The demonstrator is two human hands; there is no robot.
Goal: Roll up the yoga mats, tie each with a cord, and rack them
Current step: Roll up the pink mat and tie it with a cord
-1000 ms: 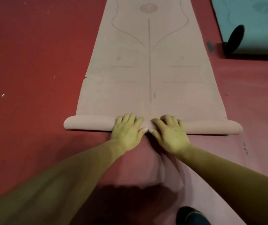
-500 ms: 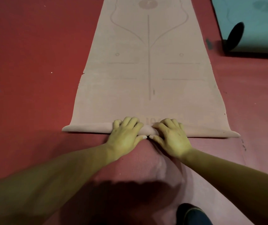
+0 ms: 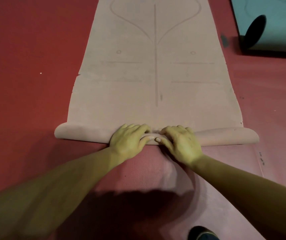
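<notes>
A dusty pink yoga mat (image 3: 154, 80) with faint printed lines lies flat on the red floor and runs away from me. Its near end is rolled into a low roll (image 3: 79, 133) that spans the mat's width. My left hand (image 3: 128, 141) and my right hand (image 3: 180, 142) sit side by side on the middle of the roll. Both have fingers curled over its top and thumbs tucked at its near side, tips almost touching. No cord is in view.
A teal mat (image 3: 281, 18) lies at the far right with a dark round object (image 3: 255, 31) on its corner. A darker pink mat (image 3: 156, 172) lies under my forearms. A dark shoe tip (image 3: 203, 233) shows at the bottom edge.
The roll has grown thicker after flattening half a second ago. My fingers have curled further over it, and both hands stay at its middle.
</notes>
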